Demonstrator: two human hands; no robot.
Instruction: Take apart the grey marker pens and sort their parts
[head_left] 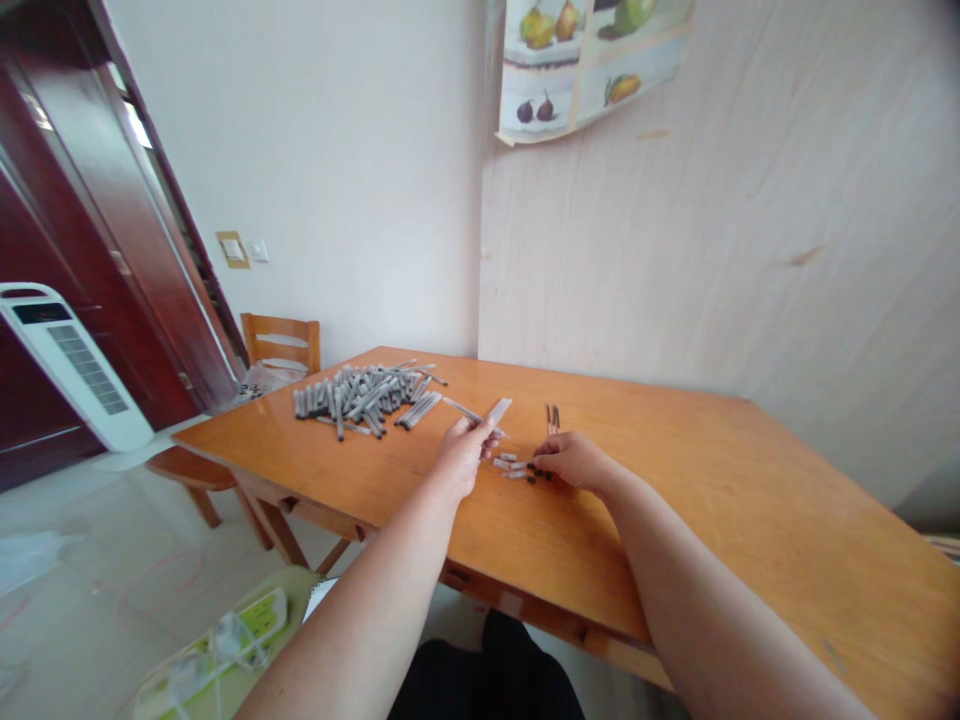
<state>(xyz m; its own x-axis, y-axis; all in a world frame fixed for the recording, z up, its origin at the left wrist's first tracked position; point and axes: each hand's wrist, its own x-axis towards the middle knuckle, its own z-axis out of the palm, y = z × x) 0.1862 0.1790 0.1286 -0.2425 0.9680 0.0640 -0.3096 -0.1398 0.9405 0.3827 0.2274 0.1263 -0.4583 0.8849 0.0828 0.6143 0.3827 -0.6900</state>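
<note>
Wooden and orange-brown, the table fills the middle of the view, and its near right corner runs off the edge of the picture. Two bare arms reach over it from below.

The left hand is lifted a little above the table top. Its fingers are pinched together on a thin pale tube, which sticks up and to the right. A long thin grey stick also runs from this hand toward the pile; it is too small to tell if the hand holds it or if it just lies behind.

The right hand rests on the table with its fingers curled down. It touches a little bunch of small pieces, some pale and some black. The fingertips are hidden under the hand, so I cannot tell if they grip one of them.

Just behind the right hand lie two dark thin sticks, side by side.

Farther back on the left sits a big pile of grey pens. They are too many and too tiny to count.

A wooden chair stands behind the table, partly hidden by it. A white fan heater is at the left, by a dark red door. A fruit poster on the wall is cut off at the top.
</note>
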